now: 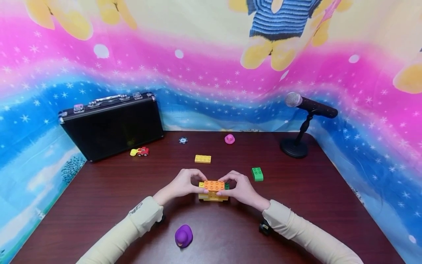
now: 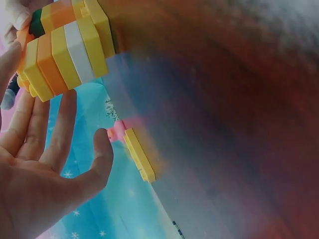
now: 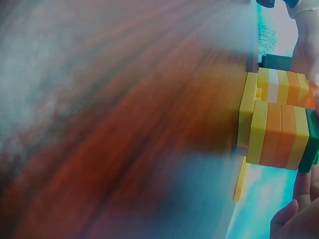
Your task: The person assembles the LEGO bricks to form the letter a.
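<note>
A toy-brick structure (image 1: 211, 196) stands on the table, its two stacks of yellow, orange and white bricks (image 2: 77, 50) rising from a yellow base (image 3: 246, 109). Across the top lies an orange brick (image 1: 214, 185). My left hand (image 1: 188, 182) pinches this brick at its left end, between thumb and fingers; my right hand (image 1: 243, 189) does likewise at the right end. Beside it, a dark green brick (image 3: 310, 142) tops the right stack and a yellow one tops the left. Whether the orange brick is fully seated cannot be told.
Behind the structure lie a yellow brick (image 1: 202, 158), a poker chip (image 1: 182, 140) and a pink duck (image 1: 229, 139). A green brick (image 1: 257, 174) is right, a purple hat-shaped toy (image 1: 183, 236) in front. Farther back stand a black case (image 1: 115, 126), toy car (image 1: 142, 151) and microphone (image 1: 313, 106).
</note>
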A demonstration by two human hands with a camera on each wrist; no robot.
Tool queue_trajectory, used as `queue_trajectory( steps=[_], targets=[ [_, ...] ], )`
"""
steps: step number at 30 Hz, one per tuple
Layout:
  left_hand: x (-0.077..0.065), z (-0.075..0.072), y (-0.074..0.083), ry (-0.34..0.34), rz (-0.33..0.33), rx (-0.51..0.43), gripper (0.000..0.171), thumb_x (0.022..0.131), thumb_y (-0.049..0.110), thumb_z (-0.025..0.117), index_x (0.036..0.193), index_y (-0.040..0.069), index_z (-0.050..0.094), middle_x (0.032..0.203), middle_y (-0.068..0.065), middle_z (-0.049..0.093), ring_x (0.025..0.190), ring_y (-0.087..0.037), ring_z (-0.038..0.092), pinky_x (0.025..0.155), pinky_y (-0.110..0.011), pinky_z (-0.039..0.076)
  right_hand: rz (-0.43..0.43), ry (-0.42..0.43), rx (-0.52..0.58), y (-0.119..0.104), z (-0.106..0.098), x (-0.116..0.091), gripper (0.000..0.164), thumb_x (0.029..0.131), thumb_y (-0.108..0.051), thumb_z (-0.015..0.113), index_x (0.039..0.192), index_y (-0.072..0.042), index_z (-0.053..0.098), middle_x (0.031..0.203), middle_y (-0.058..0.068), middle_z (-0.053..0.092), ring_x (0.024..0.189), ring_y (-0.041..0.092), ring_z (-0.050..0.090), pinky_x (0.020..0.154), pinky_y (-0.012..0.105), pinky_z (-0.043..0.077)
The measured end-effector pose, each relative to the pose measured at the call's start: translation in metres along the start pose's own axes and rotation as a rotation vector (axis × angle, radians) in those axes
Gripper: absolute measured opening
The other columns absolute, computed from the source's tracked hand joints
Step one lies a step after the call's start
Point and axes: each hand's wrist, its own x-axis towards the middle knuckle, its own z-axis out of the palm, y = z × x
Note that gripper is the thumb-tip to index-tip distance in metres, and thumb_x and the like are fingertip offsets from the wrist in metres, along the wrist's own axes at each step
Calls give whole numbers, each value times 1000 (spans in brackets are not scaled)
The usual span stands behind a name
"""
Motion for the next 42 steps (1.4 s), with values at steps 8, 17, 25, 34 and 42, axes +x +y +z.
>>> queue_trajectory(
  steps=[8, 17, 25, 34, 42],
  targets=[
    [1, -4, 4, -19, -18, 25, 31, 66, 35, 79, 88, 16, 68, 85, 8, 66, 82, -8, 62, 78, -36, 50, -1, -3, -14, 0, 1, 1, 32, 65, -36, 80, 93, -24, 69, 85, -13, 57, 77, 7, 51, 68, 26, 46],
    [-1, -3, 8, -29, -13, 70, 32, 67, 35, 79, 89, 15, 67, 84, 6, 67, 80, -10, 62, 77, -39, 50, 20, -8, 21, 1, 2, -1, 35, 65, -36, 80, 95, -21, 69, 87, -10, 58, 79, 11, 52, 71, 33, 47],
    [0, -6, 8, -37, 5, 138, 34, 69, 40, 77, 91, 16, 66, 85, 7, 66, 77, -6, 61, 74, -34, 51, 4, -70, 24, -1, -4, 0, 42, 64, -35, 80, 101, -22, 65, 94, -8, 59, 82, 12, 53, 72, 34, 48],
    [-2, -4, 6, -22, 10, 130, 33, 68, 39, 77, 89, 17, 66, 82, 10, 65, 75, -5, 60, 73, -36, 51, 49, -102, 57, 11, -8, -3, 39, 66, -26, 81, 100, -17, 64, 91, -4, 62, 79, 14, 59, 72, 32, 50],
    [2, -10, 5, -82, -11, 106, 40, 67, 44, 77, 94, 16, 65, 86, 9, 66, 78, -4, 60, 73, -33, 51, 42, -94, 65, 13, -8, -3, 37, 67, -29, 80, 98, -17, 64, 91, -4, 62, 76, 14, 60, 68, 27, 49]
  ],
)
